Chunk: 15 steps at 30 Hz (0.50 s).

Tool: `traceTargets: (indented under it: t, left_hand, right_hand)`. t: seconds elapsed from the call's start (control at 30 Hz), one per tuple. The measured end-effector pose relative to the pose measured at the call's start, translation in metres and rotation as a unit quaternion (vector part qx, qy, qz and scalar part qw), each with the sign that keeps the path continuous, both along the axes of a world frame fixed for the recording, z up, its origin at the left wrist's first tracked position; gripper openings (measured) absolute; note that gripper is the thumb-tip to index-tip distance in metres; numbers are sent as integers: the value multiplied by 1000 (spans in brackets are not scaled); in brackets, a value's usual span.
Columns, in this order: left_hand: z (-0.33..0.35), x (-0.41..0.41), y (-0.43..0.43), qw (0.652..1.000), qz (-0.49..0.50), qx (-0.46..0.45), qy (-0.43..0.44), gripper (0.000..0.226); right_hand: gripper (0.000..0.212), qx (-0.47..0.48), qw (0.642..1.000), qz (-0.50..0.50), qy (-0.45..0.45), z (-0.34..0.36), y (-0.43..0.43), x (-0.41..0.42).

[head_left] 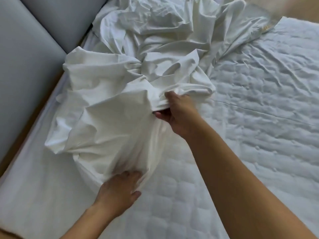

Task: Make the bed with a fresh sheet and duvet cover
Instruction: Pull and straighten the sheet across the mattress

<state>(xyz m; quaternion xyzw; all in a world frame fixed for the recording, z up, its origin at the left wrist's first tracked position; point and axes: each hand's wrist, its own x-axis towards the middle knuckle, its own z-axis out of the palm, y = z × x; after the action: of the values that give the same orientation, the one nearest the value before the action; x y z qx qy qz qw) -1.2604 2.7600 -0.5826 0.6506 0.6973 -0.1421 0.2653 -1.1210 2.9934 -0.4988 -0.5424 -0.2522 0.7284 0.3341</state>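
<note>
A crumpled white sheet (138, 66) lies bunched across the upper middle of the quilted white mattress (259, 109). My right hand (176, 114) grips a gathered fold of the sheet at its near edge, thumb underneath and fingers curled over the cloth. My left hand (120, 190) holds the lower part of the same bunch, closer to me, with its fingers tucked into the fabric. Both forearms reach in from the bottom of the view. Motion blur softens the cloth near my left hand.
A grey padded headboard (25, 57) in two panels runs along the left side, with a strip of wooden frame (34, 114) between it and the mattress. The bare quilted mattress stretches to the right and toward me. A pale floor (302, 7) shows at the top right.
</note>
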Motion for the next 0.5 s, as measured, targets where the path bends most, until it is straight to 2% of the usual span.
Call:
traceTargets:
  t: [0.03,0.13,0.23,0.3,0.37,0.4,0.43,0.5]
  left_hand:
    - [-7,5,2,1000,8,17,-7,38]
    - [-8,1,1,999,14,20,35,50]
    - [10,-23,-18,996,-34,37,69,57]
    - [19,-39,-35,995,-57,-36,75,62]
    - [15,-53,-49,994,-23,-104,29,57]
    - [16,-56,-49,989,10,-144,-1,56]
    - [14,-57,-46,991,30,-127,-26,55]
    - [15,-54,-32,999,16,-48,-17,51]
  right_hand:
    - [12,14,999,-17,43,21,7,-6]
    - [15,18,991,-74,114,67,30,-14]
    - [18,-8,973,-148,178,74,42,-18]
    - [18,-6,976,-127,175,59,40,-18]
    - [11,8,992,-49,113,29,31,-17]
    - [8,18,999,4,44,10,21,-15]
    - [12,42,997,35,-59,-12,9,-14]
    - [21,61,951,5,-304,-58,-18,-3]
